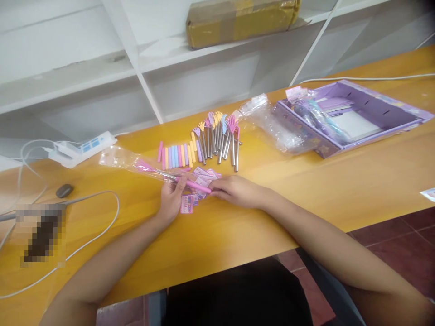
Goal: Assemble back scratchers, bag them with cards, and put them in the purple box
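A pink-handled back scratcher (193,184) with a metal shaft and pink claw lies inside a clear plastic bag (117,159). My left hand (171,199) is closed around the bagged scratcher near the handle, thumb on top. The fingertips of my right hand (234,190) pinch at the handle's end; whether they also grip the bag's edge I cannot tell. Small printed cards (187,203) lie under and beside my hands. Beyond them is a row of pastel handle tubes (176,156), and to its right a pile of metal scratcher rods (220,136) with coloured claws.
Clear plastic bags (272,120) lie against a purple box (380,122) holding packaged items at the right. On the left are a white power strip (84,147), a small black object (64,190) and cables. A taped carton (243,22) rests on the shelf behind.
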